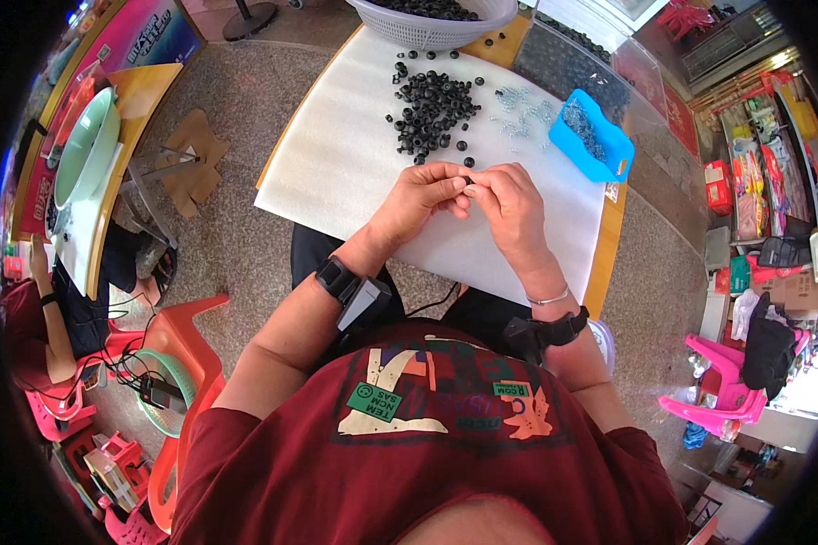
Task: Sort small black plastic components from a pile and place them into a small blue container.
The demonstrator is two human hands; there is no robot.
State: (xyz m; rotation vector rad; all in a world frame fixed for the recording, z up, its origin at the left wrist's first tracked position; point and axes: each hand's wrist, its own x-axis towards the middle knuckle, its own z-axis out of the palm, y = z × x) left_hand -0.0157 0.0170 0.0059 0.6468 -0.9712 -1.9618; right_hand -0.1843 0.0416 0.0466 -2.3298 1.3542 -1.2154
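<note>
Over the near part of a white-covered table (336, 154), my two hands meet fingertip to fingertip. A small black round piece (468, 180) shows between them. My left hand (420, 202) is closed in a pinch on it. From the other side the thumb and forefinger of my right hand (515, 209) press at the same piece; whether they also hold something smaller is hidden. Just beyond the fingers lies a loose pile of similar black pieces (432, 107). Right of the pile are scattered tiny bluish-silver pieces (523, 107), and more fill a blue tray (622, 163).
A grey plastic basket (427, 34) of black pieces stands at the far edge, with a clear bin (568, 77) beside it. Left are a red plastic chair (186, 336) and a second table (145, 91) with a green basin (89, 150). Another person's arm (56, 322) shows there.
</note>
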